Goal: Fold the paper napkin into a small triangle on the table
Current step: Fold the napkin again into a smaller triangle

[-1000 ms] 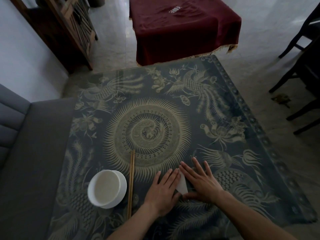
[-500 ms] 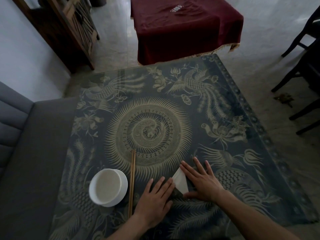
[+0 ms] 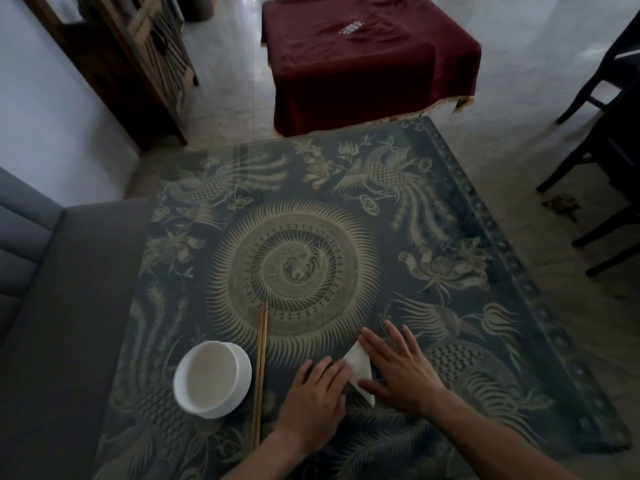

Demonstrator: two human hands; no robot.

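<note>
White napkin point(image 3: 360, 370) triangle, apex away, long axis front-back | left hand point(image 3: 317, 398), right hand point(image 3: 398, 370) flat, pressing

Nothing readable here, no words, numbers, brand names or signs anywhere in view. The maroon cloth point(image 3: 367, 60) at the far end carries a small pale mark near its middle, but it is far too blurred to tell whether it is lettering or plain decoration. The surface point(image 3: 450, 237) shows only gold ornament of birds, flowers and a swirling disc, with no script among it. The white bowl point(image 3: 212, 379) is unmarked.
</note>
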